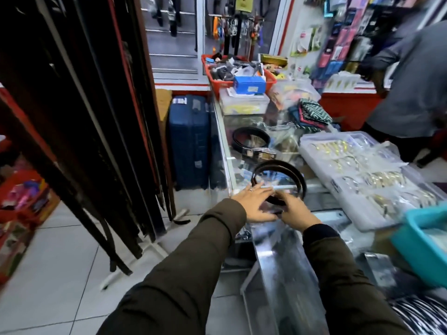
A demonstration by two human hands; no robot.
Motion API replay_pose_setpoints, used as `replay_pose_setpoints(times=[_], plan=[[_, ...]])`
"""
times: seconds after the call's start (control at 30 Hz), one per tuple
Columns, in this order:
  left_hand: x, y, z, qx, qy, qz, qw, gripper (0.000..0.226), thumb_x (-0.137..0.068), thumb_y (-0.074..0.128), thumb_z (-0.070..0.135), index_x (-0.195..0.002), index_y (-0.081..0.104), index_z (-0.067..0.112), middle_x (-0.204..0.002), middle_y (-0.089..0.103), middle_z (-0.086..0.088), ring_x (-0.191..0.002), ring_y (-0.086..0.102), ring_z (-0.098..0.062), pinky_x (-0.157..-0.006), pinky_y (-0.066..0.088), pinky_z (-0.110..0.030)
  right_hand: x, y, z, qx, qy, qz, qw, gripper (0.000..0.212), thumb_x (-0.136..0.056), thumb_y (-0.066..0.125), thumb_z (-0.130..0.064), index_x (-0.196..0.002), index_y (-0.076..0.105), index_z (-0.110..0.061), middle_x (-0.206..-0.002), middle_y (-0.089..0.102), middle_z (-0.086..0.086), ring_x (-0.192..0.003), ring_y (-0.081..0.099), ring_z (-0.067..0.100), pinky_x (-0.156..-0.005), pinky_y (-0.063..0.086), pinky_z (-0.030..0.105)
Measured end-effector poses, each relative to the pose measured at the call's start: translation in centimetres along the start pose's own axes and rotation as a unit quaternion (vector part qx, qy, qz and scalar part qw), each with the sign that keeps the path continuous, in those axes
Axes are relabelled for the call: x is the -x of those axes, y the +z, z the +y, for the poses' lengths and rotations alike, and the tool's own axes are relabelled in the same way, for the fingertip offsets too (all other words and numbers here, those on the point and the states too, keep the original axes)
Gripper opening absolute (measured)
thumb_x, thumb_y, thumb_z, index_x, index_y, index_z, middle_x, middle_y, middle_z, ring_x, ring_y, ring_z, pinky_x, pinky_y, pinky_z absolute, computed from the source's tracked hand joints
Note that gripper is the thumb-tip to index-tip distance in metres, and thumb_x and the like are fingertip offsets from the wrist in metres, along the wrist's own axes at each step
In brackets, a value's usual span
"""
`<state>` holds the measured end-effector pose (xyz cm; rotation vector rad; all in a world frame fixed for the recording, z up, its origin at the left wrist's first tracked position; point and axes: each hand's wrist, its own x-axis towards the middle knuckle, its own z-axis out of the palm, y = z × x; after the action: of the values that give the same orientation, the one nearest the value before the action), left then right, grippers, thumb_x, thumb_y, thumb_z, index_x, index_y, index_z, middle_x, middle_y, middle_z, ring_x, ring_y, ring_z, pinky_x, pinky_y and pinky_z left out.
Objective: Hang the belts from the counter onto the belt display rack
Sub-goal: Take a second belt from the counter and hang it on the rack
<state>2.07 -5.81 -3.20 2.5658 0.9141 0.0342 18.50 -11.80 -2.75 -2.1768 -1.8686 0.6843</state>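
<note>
A coiled dark brown belt point(283, 169) lies on the glass counter point(285, 250) just beyond my hands. My left hand point(254, 201) rests flat with fingers spread against the coil's near left side. My right hand point(295, 210) curls its fingers over the coil's near edge. A second coiled black belt point(251, 139) with a metal buckle sits farther back on the counter. The belt display rack point(92, 117) stands to the left, with several dark belts hanging down to the tiled floor.
A clear plastic box of bracelets point(358, 175) fills the counter's right side, with a teal tub point(423, 240) nearer. A blue suitcase point(188, 141) stands between rack and counter. A red basket point(217, 81) sits at the back. A person in grey point(411, 88) stands far right.
</note>
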Motion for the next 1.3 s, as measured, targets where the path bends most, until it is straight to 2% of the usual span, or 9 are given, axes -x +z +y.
replay_pose_setpoints(times=[0.1,0.27,0.47,0.6,0.77,0.9,1.0,1.2,1.3], plan=[[-1.0,0.6,0.6,-0.039,-0.008,-0.008,0.999,0.087,-0.085,0.065,0.055,-0.153,0.032,0.012,-0.158,0.037,-0.011,-0.15,0.025,-0.029,-0.122,0.021,-0.046,-0.1,0.1,1.1,0.01,-0.001,0.032,0.999,0.06,-0.076,0.061,0.009,-0.134,0.058,-0.007,-0.133,0.064,0.018,-0.126,0.058,0.036,-0.107,0.046,0.042],[-1.4,-0.1,1.0,-0.104,-0.021,0.054,0.993,0.04,-0.092,0.063,0.033,-0.13,0.06,0.019,-0.127,0.062,-0.009,-0.12,0.059,-0.032,-0.1,0.047,-0.04,0.4,0.3,1.3,0.025,0.012,0.119,0.993,0.047,-0.081,0.052,0.008,-0.113,0.076,-0.016,-0.115,0.076,0.013,-0.113,0.067,0.033,-0.095,0.055,0.042],[0.2,0.1,-0.5,-0.13,-0.023,0.122,0.984,0.035,-0.091,0.06,0.034,-0.125,0.063,0.025,-0.124,0.066,-0.001,-0.121,0.058,-0.027,-0.112,0.034,-0.04,1.1,-0.2,-0.3,0.013,-0.005,0.12,0.993,0.032,-0.089,0.059,-0.004,-0.112,0.077,-0.018,-0.113,0.076,0.013,-0.111,0.068,0.034,-0.089,0.056,0.043],[2.8,-0.5,-1.9,-0.111,-0.006,0.256,0.96,0.042,-0.087,0.063,0.038,-0.127,0.062,0.025,-0.124,0.064,-0.001,-0.125,0.054,-0.026,-0.116,0.029,-0.044,0.9,-0.9,-2.7,-0.012,-0.042,0.128,0.991,0.024,-0.092,0.064,-0.015,-0.112,0.076,-0.018,-0.111,0.077,0.011,-0.109,0.069,0.033,-0.091,0.056,0.045],[6.4,-2.4,-3.8,0.146,-0.097,0.409,0.896,0.07,-0.081,0.073,0.04,-0.142,0.043,0.027,-0.134,0.054,0.0,-0.126,0.047,-0.019,-0.106,0.042,-0.029,0.5,-2.0,-7.2,-0.077,-0.108,0.135,0.982,0.018,-0.092,0.069,-0.022,-0.107,0.078,-0.018,-0.098,0.079,0.009,-0.097,0.072,0.027,-0.085,0.057,0.043],[8.0,-3.9,-4.8,0.433,-0.191,0.456,0.753,0.028,-0.077,0.084,0.032,-0.095,0.064,0.024,-0.095,0.068,-0.003,-0.096,0.068,-0.025,-0.088,0.06,-0.042,0.1,-2.7,-11.6,-0.143,-0.159,0.122,0.969,0.018,-0.09,0.07,-0.012,-0.106,0.078,-0.01,-0.088,0.075,0.002,-0.088,0.071,0.016,-0.074,0.055,0.024],[9.5,-5.0,-5.1,0.566,-0.167,0.439,0.677,0.011,-0.085,0.078,0.021,-0.091,0.072,0.014,-0.089,0.071,-0.009,-0.097,0.071,-0.036,-0.074,0.063,-0.037,0.0,-3.0,-14.5,-0.185,-0.176,0.101,0.962,0.025,-0.087,0.067,0.004,-0.11,0.075,-0.004,-0.092,0.071,0.004,-0.087,0.066,0.014,-0.057,0.049,0.005],[12.6,-7.8,-5.7,0.59,-0.13,0.452,0.656,0.017,-0.086,0.076,0.009,-0.102,0.071,0.009,-0.09,0.072,-0.007,-0.083,0.072,-0.017,-0.067,0.061,-0.024,-1.2,-3.5,-18.5,-0.263,-0.217,0.038,0.939,0.031,-0.083,0.073,0.004,-0.111,0.073,-0.01,-0.101,0.073,0.006,-0.078,0.068,-0.003,-0.068,0.052,0.007],[13.8,-9.0,-6.4,0.545,-0.128,0.478,0.677,0.021,-0.085,0.078,0.01,-0.105,0.071,0.009,-0.084,0.07,-0.006,-0.07,0.071,-0.01,-0.06,0.06,-0.024,-1.5,-3.8,-20.3,-0.297,-0.224,0.0,0.928,0.029,-0.084,0.075,-0.002,-0.111,0.074,-0.011,-0.102,0.076,0.008,-0.098,0.073,0.016,-0.083,0.06,0.029]])
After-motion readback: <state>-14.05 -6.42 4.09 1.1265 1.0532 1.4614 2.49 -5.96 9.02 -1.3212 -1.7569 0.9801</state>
